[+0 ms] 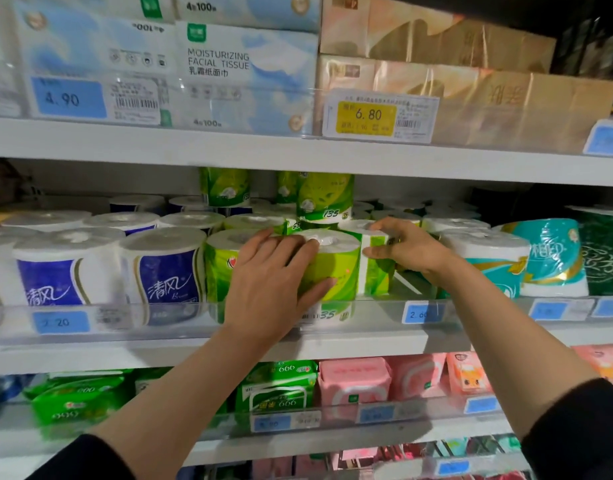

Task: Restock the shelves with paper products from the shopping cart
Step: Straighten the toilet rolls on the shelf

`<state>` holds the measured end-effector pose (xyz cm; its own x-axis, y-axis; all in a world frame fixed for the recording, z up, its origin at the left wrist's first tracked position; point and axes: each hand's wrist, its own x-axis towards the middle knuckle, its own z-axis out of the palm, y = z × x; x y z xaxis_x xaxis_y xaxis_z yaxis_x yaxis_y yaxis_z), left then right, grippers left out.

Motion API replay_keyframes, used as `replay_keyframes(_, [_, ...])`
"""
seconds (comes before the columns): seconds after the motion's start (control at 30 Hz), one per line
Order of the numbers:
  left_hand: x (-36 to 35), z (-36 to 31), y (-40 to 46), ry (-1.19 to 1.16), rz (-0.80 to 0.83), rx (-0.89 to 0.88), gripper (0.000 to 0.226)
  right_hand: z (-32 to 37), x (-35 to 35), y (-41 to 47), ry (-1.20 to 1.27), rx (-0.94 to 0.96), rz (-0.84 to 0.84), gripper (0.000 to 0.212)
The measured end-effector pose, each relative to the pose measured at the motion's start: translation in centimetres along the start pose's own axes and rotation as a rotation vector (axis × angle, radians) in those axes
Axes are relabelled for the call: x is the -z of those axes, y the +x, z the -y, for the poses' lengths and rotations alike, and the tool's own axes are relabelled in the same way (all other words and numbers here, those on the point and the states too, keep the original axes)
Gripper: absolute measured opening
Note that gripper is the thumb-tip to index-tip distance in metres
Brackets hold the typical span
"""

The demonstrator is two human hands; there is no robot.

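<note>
White store shelving fills my view, three tiers stocked with paper goods. Nearest me, on the lowest tier, lie green tissue packs (277, 386) and pink tissue packs (355, 379) behind a clear lip. Both my arms reach up over that tier to the middle shelf (208, 348).

My left hand (275, 271) lies spread over the green-wrapped roll (332, 268) at the front edge, fingers straight across its top and thumb down its front face; it presses rather than curls round it. That roll stands upright, its core axis vertical and its white end facing up, just behind the clear shelf lip. My right hand (407, 249) pinches the neighbouring green roll (376, 265) just to the right, thumb on its side and fingers over its top rim; that one also stands on end, touching the first.

Left of these stand blue-wrapped rolls (166, 271), to the right teal-wrapped rolls (540, 261). Further back, more green rolls (324, 199) are stacked two high. Above, the top shelf holds facial tissue packs (246, 74) and a yellow price tag (367, 116) reading 6.80.
</note>
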<state>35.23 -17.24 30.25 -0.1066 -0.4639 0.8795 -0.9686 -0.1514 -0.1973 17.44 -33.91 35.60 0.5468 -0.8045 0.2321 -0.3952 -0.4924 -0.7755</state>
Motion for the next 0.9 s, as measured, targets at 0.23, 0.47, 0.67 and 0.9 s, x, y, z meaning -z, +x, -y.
replay_keyframes(0.23, [0.1,0.0,0.0,0.005,0.002,-0.01,0.053,-0.2,-0.9,0.2,0.08,0.024,-0.14,0.066])
replay_keyframes(0.47, [0.2,0.0,-0.1,0.018,0.028,-0.003,0.053,3.0,-2.6,1.7,-0.225,0.243,-0.338,0.088])
replay_keyframes(0.67, [0.1,-0.1,0.0,0.02,0.018,-0.004,0.053,6.8,-4.4,5.0,-0.204,0.084,-0.277,0.1])
replay_keyframes(0.9, [0.0,0.0,-0.1,0.028,0.027,0.003,0.055,6.1,-4.7,8.4,-0.045,-0.036,-0.224,0.101])
